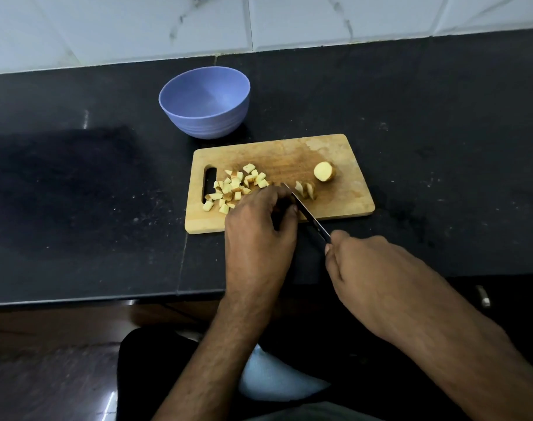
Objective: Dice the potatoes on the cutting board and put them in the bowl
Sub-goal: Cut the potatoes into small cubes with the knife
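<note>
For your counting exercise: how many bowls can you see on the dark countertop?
1. The round lilac plastic bowl stands on the dark countertop just behind the left end of the rectangular wooden cutting board. It holds no potato. No other bowl is in view.

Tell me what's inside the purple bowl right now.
Nothing visible: the purple bowl shows only bare inner wall and floor, although its near rim hides a sliver. The potato dice all lie on the cutting board.

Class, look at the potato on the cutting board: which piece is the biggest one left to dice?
The rounded potato chunk alone near the cutting board's right end; the others are small cubes and slices.
</note>
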The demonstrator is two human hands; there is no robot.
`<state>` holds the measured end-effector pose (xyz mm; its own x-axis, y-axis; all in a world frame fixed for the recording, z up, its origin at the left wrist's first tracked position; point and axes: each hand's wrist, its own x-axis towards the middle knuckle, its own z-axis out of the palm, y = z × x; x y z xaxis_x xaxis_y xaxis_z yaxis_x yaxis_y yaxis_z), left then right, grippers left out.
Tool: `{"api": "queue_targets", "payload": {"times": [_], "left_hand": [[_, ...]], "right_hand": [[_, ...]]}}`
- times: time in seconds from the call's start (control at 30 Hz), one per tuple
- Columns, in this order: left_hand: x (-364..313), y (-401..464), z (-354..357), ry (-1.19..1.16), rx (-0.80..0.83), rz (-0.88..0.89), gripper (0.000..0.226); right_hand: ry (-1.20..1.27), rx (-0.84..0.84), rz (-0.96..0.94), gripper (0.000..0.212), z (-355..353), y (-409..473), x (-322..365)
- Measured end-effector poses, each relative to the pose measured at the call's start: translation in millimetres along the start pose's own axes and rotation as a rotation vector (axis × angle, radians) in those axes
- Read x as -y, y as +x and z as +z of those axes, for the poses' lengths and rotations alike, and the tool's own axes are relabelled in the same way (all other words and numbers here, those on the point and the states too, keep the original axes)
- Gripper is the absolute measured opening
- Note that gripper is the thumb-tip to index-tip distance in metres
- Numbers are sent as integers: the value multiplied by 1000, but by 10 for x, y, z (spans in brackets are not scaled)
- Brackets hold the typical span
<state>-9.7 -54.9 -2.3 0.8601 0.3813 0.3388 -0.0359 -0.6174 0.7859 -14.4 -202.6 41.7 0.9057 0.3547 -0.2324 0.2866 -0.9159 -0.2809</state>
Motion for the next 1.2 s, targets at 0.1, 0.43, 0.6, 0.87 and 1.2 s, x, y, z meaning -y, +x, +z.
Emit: {"api": "queue_targets", "payload": {"times": [0.1,0.43,0.6,0.87,1.2], "left_hand": [[-10,2,-2,-26,13,-14,18],[57,-27,-62,-1,0,-29,18],[95,-40,-116,-11,-14,-52,22],[67,1,-50,108,-12,-24,25],[59,-13,-86,83,-14,-34,27]], "right_hand": [[-56,7,0,21,-24,-155,-44],[-29,-40,67,28,2,-413,-68],[12,-102,57,29,53,-299,-95],[-12,-113,39,30,27,-358,-80],[19,-129,33,31,-10,-312,-53]]}}
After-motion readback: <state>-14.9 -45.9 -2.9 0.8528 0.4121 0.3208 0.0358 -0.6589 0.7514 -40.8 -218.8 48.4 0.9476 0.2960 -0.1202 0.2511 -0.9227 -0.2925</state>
